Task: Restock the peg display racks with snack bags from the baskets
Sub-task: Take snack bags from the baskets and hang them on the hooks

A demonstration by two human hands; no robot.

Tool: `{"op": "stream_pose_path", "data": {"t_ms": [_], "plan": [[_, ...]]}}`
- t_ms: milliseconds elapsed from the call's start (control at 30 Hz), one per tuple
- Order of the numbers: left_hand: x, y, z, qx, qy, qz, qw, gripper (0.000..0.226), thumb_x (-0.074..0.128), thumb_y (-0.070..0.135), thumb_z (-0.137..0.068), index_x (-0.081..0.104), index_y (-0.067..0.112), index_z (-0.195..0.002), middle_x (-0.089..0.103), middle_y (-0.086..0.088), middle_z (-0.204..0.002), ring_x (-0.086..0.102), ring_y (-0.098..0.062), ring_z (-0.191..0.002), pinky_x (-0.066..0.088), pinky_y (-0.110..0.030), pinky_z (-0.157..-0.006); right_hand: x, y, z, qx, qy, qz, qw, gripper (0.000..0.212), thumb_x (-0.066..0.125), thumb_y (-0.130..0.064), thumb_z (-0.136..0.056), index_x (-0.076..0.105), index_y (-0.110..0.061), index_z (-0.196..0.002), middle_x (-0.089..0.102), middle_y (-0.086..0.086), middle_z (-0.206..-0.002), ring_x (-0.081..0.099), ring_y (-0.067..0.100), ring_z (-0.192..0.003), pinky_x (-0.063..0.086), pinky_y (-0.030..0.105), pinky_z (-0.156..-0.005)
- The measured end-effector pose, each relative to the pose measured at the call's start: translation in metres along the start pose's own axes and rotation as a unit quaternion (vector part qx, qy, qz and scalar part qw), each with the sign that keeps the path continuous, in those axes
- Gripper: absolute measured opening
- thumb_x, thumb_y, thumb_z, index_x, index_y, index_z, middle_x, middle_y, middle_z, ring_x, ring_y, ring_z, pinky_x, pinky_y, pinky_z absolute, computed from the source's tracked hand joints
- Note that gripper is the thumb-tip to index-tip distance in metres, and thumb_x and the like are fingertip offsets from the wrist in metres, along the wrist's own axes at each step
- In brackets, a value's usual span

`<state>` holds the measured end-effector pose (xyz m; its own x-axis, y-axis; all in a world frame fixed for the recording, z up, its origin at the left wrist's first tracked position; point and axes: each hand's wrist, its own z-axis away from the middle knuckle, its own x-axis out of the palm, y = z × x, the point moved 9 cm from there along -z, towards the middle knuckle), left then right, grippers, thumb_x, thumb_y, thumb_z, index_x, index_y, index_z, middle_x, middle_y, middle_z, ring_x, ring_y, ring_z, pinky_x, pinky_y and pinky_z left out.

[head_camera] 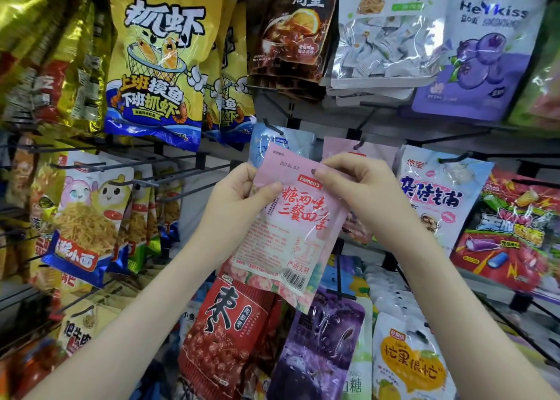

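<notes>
Centre of frame: I hold the pink snack bag [298, 227] tilted before the rack [303, 108] | left grip [242, 193] pinches its left edge, right grip [357, 187] its top by the hole [313, 171] | risk: hole misses the peg [359, 144], bag drops.

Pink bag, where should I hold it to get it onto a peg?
Probably pinch the flat top strip of the pink bag either side of its hang hole, coming from the sides, as the left hand and right hand do; that leaves the hole clear.
</notes>
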<state>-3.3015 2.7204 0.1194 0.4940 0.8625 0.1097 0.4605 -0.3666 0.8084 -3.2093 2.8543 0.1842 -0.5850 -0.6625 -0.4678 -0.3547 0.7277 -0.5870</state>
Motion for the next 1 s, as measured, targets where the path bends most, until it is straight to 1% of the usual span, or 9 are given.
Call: {"op": "stream_pose_path", "data": {"t_ms": [67,133,300,367,467,600,700,833,1000], "plan": [[-0.012,0.01,0.001,0.047,0.084,-0.204,0.974,0.031,0.071,0.027,-0.084,0.052,0.014,-0.106,0.065,0.009,-0.098,0.061,-0.008,-0.09,0.05,-0.029,-0.079,-0.003,0.001,-0.003,-0.004,0.054,0.036,0.998,0.011,0.065,-0.02,-0.089,0.069,-0.021,-0.079,0.068,-0.016,-0.075,0.064,0.004,-0.079,0.053,0.03,-0.075],[-0.012,0.043,0.017,0.192,0.183,-0.38,0.886,0.044,0.07,0.027,-0.084,0.048,0.009,-0.117,0.053,0.004,-0.11,0.046,-0.008,-0.099,0.038,-0.021,-0.086,-0.003,0.006,-0.005,0.018,0.101,0.026,0.994,0.012,0.064,-0.019,-0.088,0.068,-0.02,-0.076,0.067,-0.012,-0.072,0.063,0.009,-0.078,0.052,0.034,-0.078],[0.041,0.033,0.04,0.259,0.046,-0.477,0.838,0.075,0.054,0.062,-0.077,0.051,0.003,-0.123,0.061,-0.008,-0.113,0.055,-0.022,-0.106,0.038,-0.022,-0.087,0.027,0.013,-0.007,0.104,0.08,-0.139,0.982,0.011,0.066,-0.024,-0.074,0.065,-0.021,-0.064,0.064,0.008,-0.073,0.061,0.029,-0.075,0.053,0.048,-0.071],[0.04,0.025,0.042,0.267,0.071,-0.553,0.786,0.079,0.063,0.06,-0.073,0.05,-0.001,-0.122,0.064,-0.013,-0.107,0.063,-0.027,-0.099,0.051,-0.029,-0.077,0.039,0.016,-0.008,0.143,0.049,-0.197,0.969,0.017,0.065,-0.013,-0.08,0.061,-0.018,-0.064,0.059,0.01,-0.071,0.057,0.024,-0.067,0.049,0.032,-0.054],[0.019,0.035,0.043,0.304,0.16,-0.573,0.744,0.041,0.054,0.036,-0.089,0.061,0.0,-0.109,0.066,-0.008,-0.075,0.066,-0.022,-0.064,0.044,-0.027,-0.045,0.049,0.004,-0.007,0.145,-0.002,-0.232,0.962,0.022,0.058,-0.005,-0.086,0.053,-0.014,-0.066,0.056,0.006,-0.066,0.052,0.014,-0.051,0.036,0.017,-0.041],[-0.009,0.041,0.03,0.218,0.126,-0.382,0.889,0.025,0.044,0.023,-0.099,0.061,0.005,-0.097,0.058,-0.006,-0.059,0.051,-0.025,-0.046,0.035,-0.03,-0.042,0.038,-0.018,-0.009,0.027,0.0,-0.183,0.983,0.01,0.056,-0.014,-0.092,0.062,-0.012,-0.085,0.062,0.008,-0.079,0.059,0.013,-0.072,0.049,0.024,-0.063],[-0.016,0.029,0.015,0.093,0.062,-0.185,0.976,0.017,0.047,0.023,-0.1,0.064,0.022,-0.098,0.072,0.003,-0.086,0.066,-0.015,-0.075,0.054,-0.035,-0.068,0.014,-0.032,-0.009,-0.075,0.069,0.005,0.995,0.017,0.059,-0.024,-0.092,0.062,-0.021,-0.108,0.057,-0.004,-0.103,0.052,0.002,-0.096,0.039,0.009,-0.084],[-0.005,0.013,0.008,-0.004,0.0,0.005,1.0,0.014,0.053,0.018,-0.096,0.066,0.022,-0.096,0.075,0.005,-0.09,0.071,-0.012,-0.085,0.057,-0.03,-0.074,0.003,-0.028,-0.016,-0.072,0.042,0.144,0.986,0.023,0.063,-0.029,-0.09,0.066,-0.026,-0.113,0.057,-0.007,-0.113,0.048,0.01,-0.111,0.037,0.025,-0.094],[0.008,0.002,0.004,-0.041,0.009,0.086,0.995,0.013,0.056,0.014,-0.093,0.068,0.012,-0.099,0.075,-0.006,-0.092,0.072,-0.02,-0.083,0.059,-0.032,-0.071,-0.003,-0.01,-0.01,-0.014,0.015,0.005,1.0,0.009,0.065,-0.021,-0.09,0.069,-0.02,-0.081,0.071,-0.005,-0.081,0.067,0.011,-0.082,0.054,0.031,-0.078]]}}
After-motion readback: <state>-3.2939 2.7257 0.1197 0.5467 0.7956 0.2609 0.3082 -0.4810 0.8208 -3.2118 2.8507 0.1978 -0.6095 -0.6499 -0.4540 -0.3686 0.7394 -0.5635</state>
